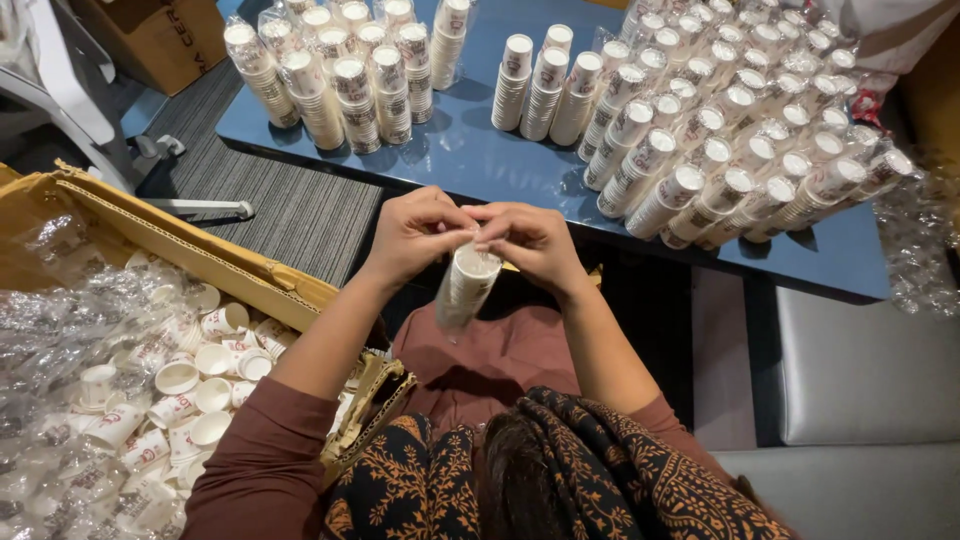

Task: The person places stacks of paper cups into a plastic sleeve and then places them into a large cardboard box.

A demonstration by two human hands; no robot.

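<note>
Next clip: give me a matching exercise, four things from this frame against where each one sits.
Things:
1. sleeved cup stack
2. loose cups
3. wrapped stacks
4. plastic wrap

Places:
A. lying in rows on the blue table
B. inside the cardboard box
C. off the table's right edge
D. between the left hand and right hand

Pairs: 1-D, 2-B, 3-A, 4-C

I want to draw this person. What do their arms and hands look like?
Both arms wear maroon sleeves pushed up above the elbows, so the forearms are bare. The left hand and right hand are bare, with no gloves. A black scarf with orange leafy patterns drapes over the shoulders.
</note>
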